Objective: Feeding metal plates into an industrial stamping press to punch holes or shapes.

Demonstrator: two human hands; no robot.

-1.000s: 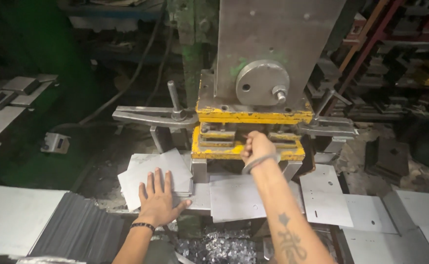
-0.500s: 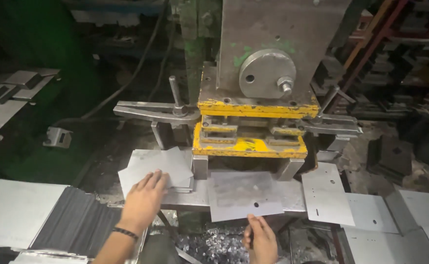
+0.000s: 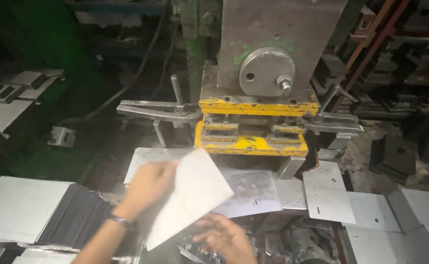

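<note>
At the lower centre of the frame, a pale metal sheet point(image 3: 191, 195) is being held up at a tilt, its upper corner close to the yellow die block point(image 3: 251, 138) of the press point(image 3: 278, 54). The sheet is gripped along its left edge by the left hand point(image 3: 148, 185), fingers curled over the rim and a dark band worn at the wrist. Below it, the right hand point(image 3: 226, 237) is seen blurred under the sheet's lower edge; whether the edge is being grasped or merely steadied with spread fingers cannot be told. A thin, stiff blank is what this looks like: light enough for one hand, rigid enough to keep flat, yet probably sharp along the cut edges and slick on its faces, so a hold at the edges near a corner is judged safest. Beneath the raised piece, a punched plate point(image 3: 249, 191) is lying on the press bed, with a small hole visible. To the right, more flat plates point(image 3: 328, 191) are spread out, some slotted. At lower left, a stack of dark sheets point(image 3: 75, 220) is fanned beside a large pale panel point(image 3: 18, 208). Shiny scrap point(image 3: 197, 249) is scattered at the bottom edge.
</note>
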